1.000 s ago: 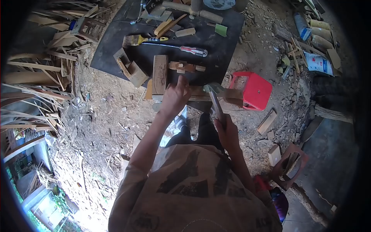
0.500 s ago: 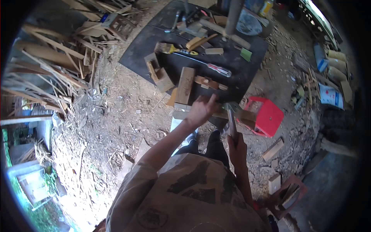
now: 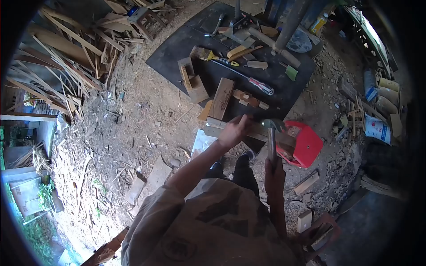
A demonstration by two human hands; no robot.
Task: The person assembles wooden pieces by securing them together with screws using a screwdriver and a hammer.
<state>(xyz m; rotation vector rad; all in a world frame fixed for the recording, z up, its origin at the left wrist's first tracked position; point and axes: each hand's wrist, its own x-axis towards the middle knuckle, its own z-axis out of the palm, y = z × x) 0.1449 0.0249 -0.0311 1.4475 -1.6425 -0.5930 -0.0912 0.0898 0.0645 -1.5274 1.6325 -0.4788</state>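
Note:
My right hand (image 3: 274,174) is closed around the handle of a claw hammer (image 3: 272,144), whose metal head is up beside my left hand. My left hand (image 3: 235,132) rests at a wooden board (image 3: 257,130) lying across the near edge of the black work surface (image 3: 284,99). Its fingers are pinched together near the hammer head; what they hold, if anything, is too small to make out. Just beyond it, a thick wood block (image 3: 221,98) meets the board's left end. Next to that block lies a small wooden piece (image 3: 250,98) resembling a hand plane.
A red plastic stool (image 3: 306,145) lies tipped on the right. On the black surface are a screwdriver (image 3: 261,86), a paintbrush (image 3: 203,53), joined wood blocks (image 3: 196,88) and a metal post (image 3: 290,26). Scrap timber (image 3: 66,40) is heaped at left; wood chips cover the ground.
The view has shifted, moving the work surface rightward in the picture. My left fingers, with one raised earlier, are now more curled together. The hammer head sits slightly farther from them.

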